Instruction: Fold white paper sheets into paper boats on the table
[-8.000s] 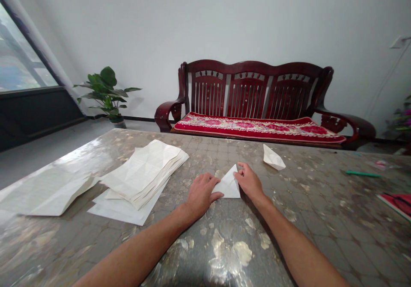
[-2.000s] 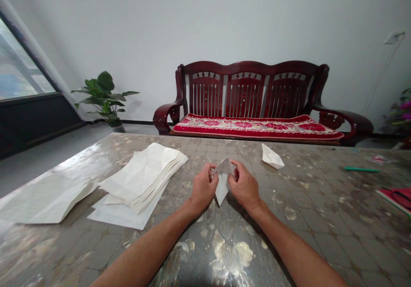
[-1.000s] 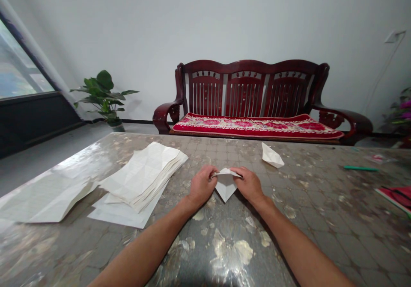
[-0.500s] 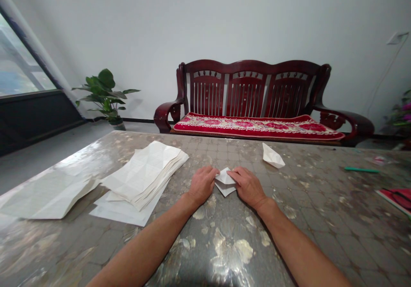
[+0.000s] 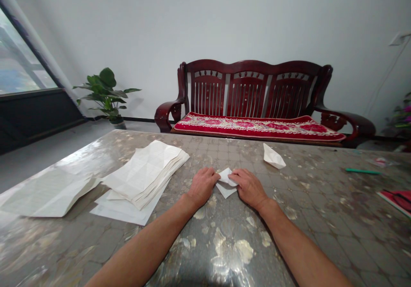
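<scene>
A small folded white paper (image 5: 227, 188) lies between my hands over the middle of the table, one corner pointing toward me and a raised flap behind it. My left hand (image 5: 204, 185) is closed on its left side, thumb and fingertips at the edge. On the right side my right hand (image 5: 249, 186) pinches the same paper. The fingertips of both hands partly cover the folds. Beyond my right hand sits a folded paper boat (image 5: 273, 156), apart from it.
Left of my hands is a stack of creased white sheets (image 5: 144, 171), with another loose creased sheet (image 5: 48, 195) farther left. To the right lie a green pen (image 5: 362, 171) and a red notebook (image 5: 396, 201). A wooden bench (image 5: 245, 92) stands behind the table (image 5: 244, 223).
The upper flap of the folded paper looks more bent and opened between my fingers. Both hands stay in nearly the same place, and the view has shifted slightly.
</scene>
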Demonstrator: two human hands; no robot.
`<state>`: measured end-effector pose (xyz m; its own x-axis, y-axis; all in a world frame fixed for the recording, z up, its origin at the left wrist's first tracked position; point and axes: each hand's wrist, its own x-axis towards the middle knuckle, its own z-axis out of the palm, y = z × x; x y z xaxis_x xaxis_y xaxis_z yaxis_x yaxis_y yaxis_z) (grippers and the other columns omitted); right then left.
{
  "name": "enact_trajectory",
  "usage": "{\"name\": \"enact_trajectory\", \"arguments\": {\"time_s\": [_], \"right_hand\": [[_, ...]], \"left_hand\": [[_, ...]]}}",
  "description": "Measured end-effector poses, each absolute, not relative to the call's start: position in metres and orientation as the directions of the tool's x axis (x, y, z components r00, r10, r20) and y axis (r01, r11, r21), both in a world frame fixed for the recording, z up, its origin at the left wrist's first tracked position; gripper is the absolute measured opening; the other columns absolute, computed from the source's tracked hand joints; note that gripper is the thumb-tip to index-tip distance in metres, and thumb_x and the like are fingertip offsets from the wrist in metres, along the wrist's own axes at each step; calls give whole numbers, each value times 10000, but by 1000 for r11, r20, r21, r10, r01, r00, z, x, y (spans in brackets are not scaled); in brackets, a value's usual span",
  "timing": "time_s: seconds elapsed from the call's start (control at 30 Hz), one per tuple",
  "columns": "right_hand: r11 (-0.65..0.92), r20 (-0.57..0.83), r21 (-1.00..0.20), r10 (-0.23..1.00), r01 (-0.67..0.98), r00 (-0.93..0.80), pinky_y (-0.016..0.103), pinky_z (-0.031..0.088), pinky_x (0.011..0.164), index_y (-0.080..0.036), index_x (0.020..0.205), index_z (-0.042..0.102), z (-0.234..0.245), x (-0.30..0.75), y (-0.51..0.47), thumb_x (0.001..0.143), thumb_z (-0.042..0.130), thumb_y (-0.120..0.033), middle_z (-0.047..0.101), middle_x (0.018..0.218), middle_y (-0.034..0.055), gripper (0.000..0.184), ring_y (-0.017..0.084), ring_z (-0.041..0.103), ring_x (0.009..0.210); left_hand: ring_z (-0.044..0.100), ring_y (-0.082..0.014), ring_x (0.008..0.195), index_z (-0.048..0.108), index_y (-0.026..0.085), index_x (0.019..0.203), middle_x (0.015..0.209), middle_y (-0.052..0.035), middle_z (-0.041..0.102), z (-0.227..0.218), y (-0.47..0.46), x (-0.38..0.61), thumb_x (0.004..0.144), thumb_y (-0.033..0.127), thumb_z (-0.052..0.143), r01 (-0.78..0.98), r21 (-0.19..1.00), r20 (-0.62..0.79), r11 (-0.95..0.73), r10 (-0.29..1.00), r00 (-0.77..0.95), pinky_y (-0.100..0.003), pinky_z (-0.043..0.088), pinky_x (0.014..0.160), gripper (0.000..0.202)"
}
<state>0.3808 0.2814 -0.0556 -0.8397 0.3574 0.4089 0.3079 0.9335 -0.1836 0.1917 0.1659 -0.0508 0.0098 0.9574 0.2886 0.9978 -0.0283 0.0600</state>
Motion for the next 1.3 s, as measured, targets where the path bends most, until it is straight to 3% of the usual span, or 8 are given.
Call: {"name": "enact_trajectory", "arguments": {"time_s": [0.17,0.37,0.73,1.0,1.3], "right_hand": [[936,441,-188,352,299,-825,330,402,889,-205,1159,643,-51,383,279,741,477,15,641,1126,78,501,218,510,1050],[957,425,-142,290,253,-858,341,363,830,-227,1058,677,-46,386,275,703,501,3,646,1008,58,458,225,480,960],[977,469,-163,198,136,-861,338,360,816,-235,1079,695,-50,387,279,698,481,23,650,922,48,508,212,479,901],[982,419,-145,174,124,-891,325,357,793,-241,993,715,-48,386,277,748,477,16,641,862,37,427,202,489,882],[976,375,-166,196,142,-906,316,378,805,-249,989,725,-49,385,275,782,485,1,648,888,34,404,191,516,886]], "left_hand": [[565,-225,962,685,232,1058,1003,-61,641,-52,165,191,959,224,524,998,25,266,-51,963,42,-344,470,857,189],[594,-211,946,658,237,1117,1024,-55,642,-55,158,191,969,219,506,998,14,241,-60,969,55,-330,489,851,213],[594,-231,1049,613,191,1213,1126,-91,653,-58,149,191,945,157,518,990,21,247,-140,960,130,-381,496,934,286],[599,-221,1070,631,198,1197,1140,-84,670,-61,148,190,942,182,543,976,56,281,-209,942,185,-371,486,960,271],[618,-199,1077,671,213,1116,1146,-63,692,-58,146,192,925,127,529,955,182,324,-235,931,167,-330,463,979,253]]}}
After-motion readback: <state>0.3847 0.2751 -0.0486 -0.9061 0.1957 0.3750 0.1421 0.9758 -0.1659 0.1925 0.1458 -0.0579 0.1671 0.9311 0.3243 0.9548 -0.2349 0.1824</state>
